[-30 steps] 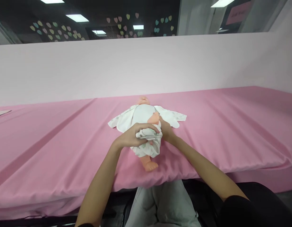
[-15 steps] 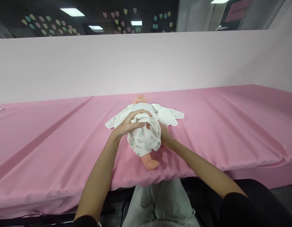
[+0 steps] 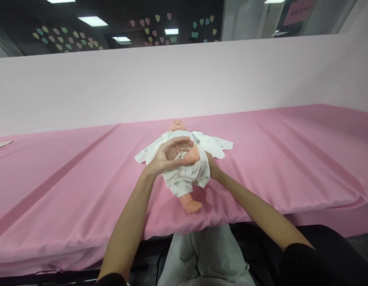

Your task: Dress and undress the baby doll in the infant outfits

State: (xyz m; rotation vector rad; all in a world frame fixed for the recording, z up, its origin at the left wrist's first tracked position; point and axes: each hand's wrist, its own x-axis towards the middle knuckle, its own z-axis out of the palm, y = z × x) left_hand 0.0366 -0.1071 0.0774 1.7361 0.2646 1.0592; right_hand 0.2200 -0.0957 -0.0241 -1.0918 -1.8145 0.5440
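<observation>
A baby doll (image 3: 177, 126) lies on its back, head away from me, in white printed baby pants (image 3: 184, 174). One bare foot (image 3: 193, 206) points toward me out of a trouser leg. The doll's other foot (image 3: 192, 155) is raised and shows through the second leg opening. My left hand (image 3: 169, 157) curls around that raised foot, thumb below and fingers above. On the right side of the pants, my right hand (image 3: 212, 166) grips the cloth, its fingertips hidden behind the fabric. A white baby top (image 3: 214, 146) is spread under the doll, sleeves out to both sides.
A pink sheet (image 3: 82, 178) with creases covers the table, its front edge just before my lap. Behind it rises a white wall panel (image 3: 172, 83) below a dark window with heart stickers. A flat pale item (image 3: 1, 144) lies at the far left.
The raised foot has come out through the bunched trouser leg and now shows between my left thumb and fingers. My right hand has shifted slightly right with the cloth, which is less bunched.
</observation>
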